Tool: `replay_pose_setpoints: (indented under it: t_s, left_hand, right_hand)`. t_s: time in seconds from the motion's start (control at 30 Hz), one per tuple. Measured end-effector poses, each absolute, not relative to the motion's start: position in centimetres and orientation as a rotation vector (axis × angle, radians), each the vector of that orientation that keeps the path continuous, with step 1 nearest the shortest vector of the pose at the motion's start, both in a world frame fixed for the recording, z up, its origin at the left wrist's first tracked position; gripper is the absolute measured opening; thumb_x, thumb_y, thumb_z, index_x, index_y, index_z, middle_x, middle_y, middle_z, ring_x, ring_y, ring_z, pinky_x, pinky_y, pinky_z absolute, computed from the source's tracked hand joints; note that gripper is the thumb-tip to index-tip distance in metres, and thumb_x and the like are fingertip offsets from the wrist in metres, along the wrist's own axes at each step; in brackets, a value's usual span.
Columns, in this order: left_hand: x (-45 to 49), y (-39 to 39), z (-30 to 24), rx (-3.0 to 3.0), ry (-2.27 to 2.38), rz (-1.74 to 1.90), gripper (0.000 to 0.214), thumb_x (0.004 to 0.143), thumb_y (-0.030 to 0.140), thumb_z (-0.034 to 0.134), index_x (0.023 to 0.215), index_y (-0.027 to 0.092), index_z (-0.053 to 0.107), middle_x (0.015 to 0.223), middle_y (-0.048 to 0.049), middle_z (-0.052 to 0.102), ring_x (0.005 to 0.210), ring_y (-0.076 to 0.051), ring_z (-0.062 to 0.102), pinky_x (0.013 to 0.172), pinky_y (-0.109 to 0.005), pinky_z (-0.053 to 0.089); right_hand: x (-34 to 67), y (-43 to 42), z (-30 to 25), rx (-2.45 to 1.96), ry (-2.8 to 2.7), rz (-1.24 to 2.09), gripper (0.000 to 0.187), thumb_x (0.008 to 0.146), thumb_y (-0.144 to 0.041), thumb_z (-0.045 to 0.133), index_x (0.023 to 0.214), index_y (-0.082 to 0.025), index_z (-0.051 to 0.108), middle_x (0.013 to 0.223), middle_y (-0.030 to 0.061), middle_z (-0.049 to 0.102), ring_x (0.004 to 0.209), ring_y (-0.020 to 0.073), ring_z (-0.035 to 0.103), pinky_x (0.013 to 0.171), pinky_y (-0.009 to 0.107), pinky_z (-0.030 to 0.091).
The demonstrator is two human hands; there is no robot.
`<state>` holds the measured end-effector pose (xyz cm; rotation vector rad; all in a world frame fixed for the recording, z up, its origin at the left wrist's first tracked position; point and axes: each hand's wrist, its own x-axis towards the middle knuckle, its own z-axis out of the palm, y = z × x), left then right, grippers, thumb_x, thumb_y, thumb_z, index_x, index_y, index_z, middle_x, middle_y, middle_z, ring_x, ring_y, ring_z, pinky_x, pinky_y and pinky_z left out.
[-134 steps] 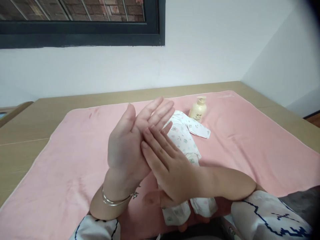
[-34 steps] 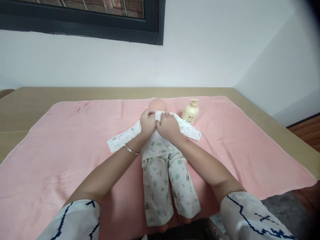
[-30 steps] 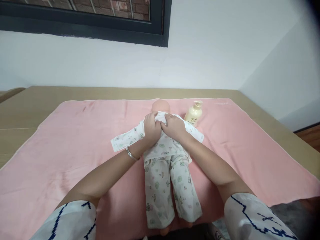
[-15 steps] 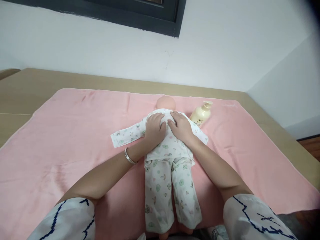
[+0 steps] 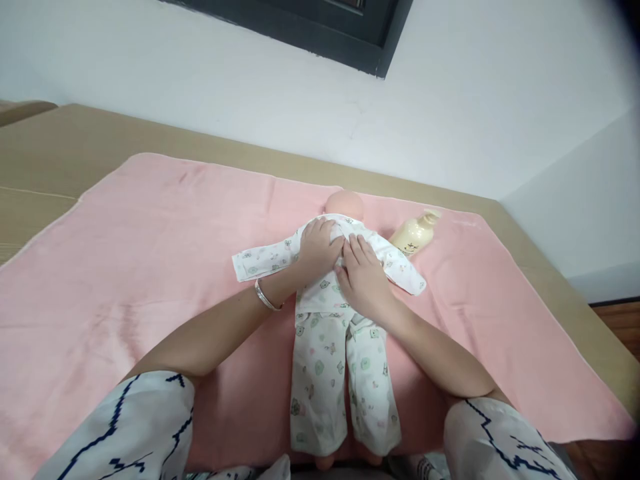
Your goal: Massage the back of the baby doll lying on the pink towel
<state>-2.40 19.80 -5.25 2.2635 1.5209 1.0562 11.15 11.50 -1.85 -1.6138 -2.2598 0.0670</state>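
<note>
A baby doll (image 5: 320,373) in a white printed top and trousers lies stretched out in the head view, its bald head away from me and its feet at the near edge. Its face does not show. Both my palms rest on the upper torso. My left hand (image 5: 319,252) lies flat near the shoulder on the left, fingers extended, a silver bangle on the wrist. My right hand (image 5: 366,280) lies flat a little lower and to the right, with its fingers straight. A cream pump bottle (image 5: 415,235) lies tilted beside the doll's right-hand sleeve.
A pink blanket (image 5: 190,240) is spread under the doll. It covers most of a wooden table (image 5: 225,155), which stands against a white wall (image 5: 280,93). A dark window frame (image 5: 320,33) is set in the wall above.
My right hand has slid down the doll's torso towards me, while my left hand stays near the shoulder. The camera view has tilted and shifted slightly.
</note>
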Motion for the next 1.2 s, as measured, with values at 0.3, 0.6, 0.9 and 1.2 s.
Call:
replay_pose_setpoints:
  t_s: [0.3,0.6,0.9,1.2]
  left_hand:
    - [-1.1,15.0,-5.0,2.490,1.560,0.954,0.051,0.105,0.027,0.036,0.148,0.003,0.048,0.157,-0.0244,0.046,0.151,-0.040,0.038,0.125,-0.055,0.032]
    - [-2.0,17.8,-4.4,2.469,1.582,0.829,0.052,0.100,0.034,0.046,0.142,0.005,0.053,0.148,-0.0238,0.055,0.142,-0.040,0.047,0.123,-0.058,0.031]
    - [-1.0,14.4,-3.9,2.550,1.530,0.807,0.052,0.101,0.024,0.036,0.146,0.002,0.048,0.159,-0.0291,0.042,0.153,-0.040,0.035,0.124,-0.059,0.030]
    - [-2.0,17.8,-4.0,2.457,1.489,0.838,0.049,0.098,0.028,0.043,0.141,0.005,0.053,0.151,-0.0216,0.054,0.145,-0.035,0.045,0.125,-0.053,0.030]
  right_hand:
    - [14.6,16.6,-2.4,-1.796,-2.131,0.156,0.069,0.103,-0.044,0.034,0.154,0.003,0.040,0.162,0.0270,0.039,0.155,0.0368,0.034,0.129,0.056,0.025]
    - [13.0,13.4,-0.1,-1.777,-2.302,-0.113,0.042,0.104,-0.031,0.033,0.113,-0.011,0.070,0.115,0.0195,0.076,0.115,0.0329,0.070,0.122,0.054,0.034]
    - [15.1,16.9,-2.2,-1.733,-2.215,0.104,0.059,0.104,-0.039,0.033,0.149,-0.003,0.047,0.158,0.0228,0.048,0.151,0.0354,0.041,0.126,0.058,0.026]
    - [12.3,12.3,-0.8,-1.802,-2.218,-0.416,0.044,0.104,-0.030,0.030,0.103,-0.011,0.070,0.098,0.0179,0.079,0.095,0.0307,0.074,0.123,0.054,0.029]
